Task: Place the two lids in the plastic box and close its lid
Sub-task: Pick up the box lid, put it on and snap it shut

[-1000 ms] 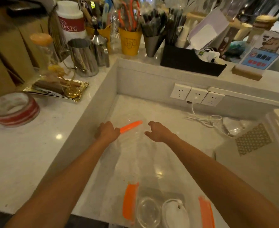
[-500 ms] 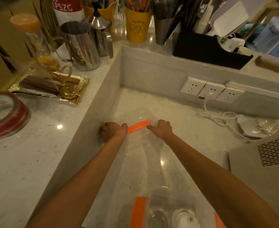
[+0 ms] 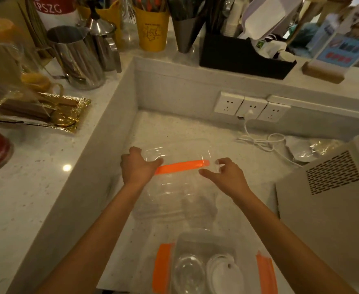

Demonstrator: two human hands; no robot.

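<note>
A clear plastic box with orange side clips sits at the near edge of the recessed counter. Inside it lie a clear dome lid on the left and a white lid on the right. The box lid is transparent and stretches away from the box, with an orange clip along its far edge. My left hand grips the far left corner of that lid. My right hand pinches the far right corner loosely between thumb and fingers.
Wall sockets with a white cable are at the back of the recess. A beige vented appliance stands close on the right. Steel jugs, a gold tray and yellow cups crowd the raised counter.
My hands have spread apart along the lid's far edge, the right one sliding to the right corner. More of the orange clip shows between them.
</note>
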